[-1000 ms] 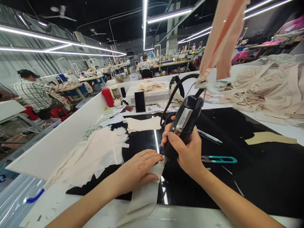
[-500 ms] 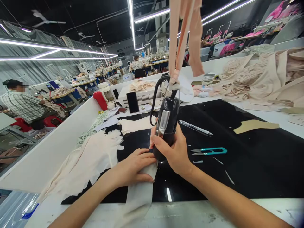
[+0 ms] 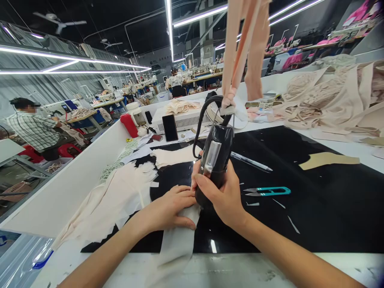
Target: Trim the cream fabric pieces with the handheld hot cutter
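My right hand (image 3: 225,192) is wrapped around a black corded hand tool (image 3: 216,150) with a silver plate on its front. The tool hangs from knotted peach fabric strips (image 3: 240,52) and stands nearly upright, its lower end close to my left fingers. Beneath my left hand (image 3: 172,210), which lies flat with fingers stretched out, is a pale fabric strip (image 3: 178,244). That strip runs over the front edge of the black mat (image 3: 315,212). The contact between tool and fabric is hidden behind the tool and my right hand.
Teal thread snips (image 3: 276,191), a clear pen (image 3: 252,162) and a tan card piece (image 3: 328,159) lie to the right. Pale fabric pieces (image 3: 111,204) lie left, with beige fabric (image 3: 339,96) heaped back right. A phone (image 3: 170,128) stands behind; a person (image 3: 36,126) sits at far left.
The tool leans slightly more to the right, and the hanging strips have shifted right. The whole view has moved a little. My left hand stays flat on the fabric strip.
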Demonstrator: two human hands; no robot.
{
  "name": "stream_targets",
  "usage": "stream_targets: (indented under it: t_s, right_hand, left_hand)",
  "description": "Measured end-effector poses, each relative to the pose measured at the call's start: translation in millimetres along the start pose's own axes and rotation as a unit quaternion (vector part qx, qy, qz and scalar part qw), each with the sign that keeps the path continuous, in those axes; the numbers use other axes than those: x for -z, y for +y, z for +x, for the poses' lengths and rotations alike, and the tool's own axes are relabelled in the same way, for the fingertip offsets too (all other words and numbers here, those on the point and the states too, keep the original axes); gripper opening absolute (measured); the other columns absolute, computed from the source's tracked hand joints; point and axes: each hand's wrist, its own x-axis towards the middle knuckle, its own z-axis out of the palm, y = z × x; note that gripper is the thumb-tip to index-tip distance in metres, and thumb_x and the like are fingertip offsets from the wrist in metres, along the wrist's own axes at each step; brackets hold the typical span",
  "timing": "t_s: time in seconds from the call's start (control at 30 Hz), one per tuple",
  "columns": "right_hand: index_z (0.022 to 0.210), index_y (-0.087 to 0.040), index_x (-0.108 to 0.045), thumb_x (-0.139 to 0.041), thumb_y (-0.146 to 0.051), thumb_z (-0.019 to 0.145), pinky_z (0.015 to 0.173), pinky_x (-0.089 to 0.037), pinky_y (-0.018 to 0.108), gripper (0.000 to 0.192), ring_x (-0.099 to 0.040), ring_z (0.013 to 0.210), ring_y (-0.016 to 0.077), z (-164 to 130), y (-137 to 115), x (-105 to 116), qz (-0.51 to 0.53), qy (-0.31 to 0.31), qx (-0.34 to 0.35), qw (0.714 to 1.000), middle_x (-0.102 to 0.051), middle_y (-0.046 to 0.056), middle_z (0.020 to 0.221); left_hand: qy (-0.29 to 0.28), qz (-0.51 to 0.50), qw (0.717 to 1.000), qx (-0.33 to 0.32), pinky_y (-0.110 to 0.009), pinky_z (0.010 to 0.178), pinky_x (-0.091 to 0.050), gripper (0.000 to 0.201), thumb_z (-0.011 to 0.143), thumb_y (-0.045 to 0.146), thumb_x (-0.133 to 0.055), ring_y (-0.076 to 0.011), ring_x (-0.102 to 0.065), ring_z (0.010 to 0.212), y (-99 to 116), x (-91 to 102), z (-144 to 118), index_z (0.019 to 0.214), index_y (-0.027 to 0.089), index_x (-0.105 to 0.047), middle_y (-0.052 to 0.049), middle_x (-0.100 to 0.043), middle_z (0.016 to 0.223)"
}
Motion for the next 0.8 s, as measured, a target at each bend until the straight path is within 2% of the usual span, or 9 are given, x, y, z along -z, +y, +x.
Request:
stream_targets:
  t_s: [0.2, 0.3, 0.4, 0.6, 0.73, 0.8]
  right_hand:
    - [0.1, -0.029, -0.063, -0.084, -0.04, 0.085, 0.065, -0.061, 0.037, 0.028, -0.065, 0.07, 0.0184, -8, 3, 0, 0.004, -0.014, -0.005, 1.0, -0.07, -0.002, 0.086]
    - [0.101, -0.029, -0.064, -0.084, -0.038, 0.087, 0.067, -0.062, 0.037, 0.027, -0.066, 0.07, 0.0179, -9, 4, 0, 0.001, -0.016, -0.005, 1.0, -0.069, -0.003, 0.086]
    - [0.106, -0.03, -0.066, -0.087, -0.04, 0.086, 0.066, -0.062, 0.036, 0.031, -0.067, 0.07, 0.0174, -9, 3, -1, 0.02, -0.011, -0.001, 1.0, -0.07, -0.003, 0.089]
    - [0.106, -0.03, -0.067, -0.085, -0.034, 0.086, 0.068, -0.063, 0.037, 0.027, -0.067, 0.066, 0.0161, -15, -1, -5, 0.03, -0.024, 0.002, 0.999, -0.071, -0.004, 0.088]
    - [0.108, -0.03, -0.067, -0.08, -0.03, 0.087, 0.066, -0.063, 0.036, 0.025, -0.068, 0.066, 0.0162, -16, -2, -5, 0.012, -0.023, -0.003, 1.0, -0.072, -0.003, 0.087]
    - [0.108, -0.03, -0.067, -0.08, -0.03, 0.087, 0.065, -0.063, 0.035, 0.025, -0.067, 0.065, 0.0156, -15, -4, -5, 0.016, -0.022, -0.005, 1.0, -0.072, -0.004, 0.088]
  left_hand:
    - [0.029, 0.01, 0.999, -0.023, -0.053, 0.13, -0.047, 0.071, 0.089, 0.032, -0.098, -0.0347, -0.062, 0.148, -2, -4.0, 1, 0.154, 0.029, -0.069, -0.011, -0.069, 0.157]
    - [0.027, 0.014, 0.999, -0.019, -0.055, 0.129, -0.047, 0.065, 0.09, 0.034, -0.097, -0.0356, -0.061, 0.148, -3, -5.0, 1, 0.149, 0.024, -0.072, -0.014, -0.069, 0.155]
    - [0.016, 0.014, 1.0, -0.007, -0.059, 0.13, -0.045, 0.065, 0.089, 0.037, -0.098, -0.0376, -0.058, 0.152, -4, -4.8, 0, 0.147, 0.024, -0.072, -0.014, -0.068, 0.156]
    - [0.011, 0.002, 1.0, 0.01, -0.054, 0.13, -0.046, 0.057, 0.084, 0.033, -0.102, -0.0358, -0.059, 0.15, 1, -2.6, 2, 0.134, 0.023, -0.077, -0.011, -0.072, 0.148]
    - [-0.002, 0.006, 1.0, 0.025, -0.061, 0.131, -0.044, 0.058, 0.085, 0.031, -0.101, -0.0373, -0.057, 0.153, 2, -1.9, 4, 0.135, 0.023, -0.075, -0.012, -0.07, 0.152]
    - [0.012, 0.017, 0.999, 0.028, -0.065, 0.132, -0.042, 0.063, 0.084, 0.032, -0.102, -0.0381, -0.056, 0.154, 5, -3.4, 1, 0.138, 0.023, -0.072, -0.013, -0.067, 0.156]
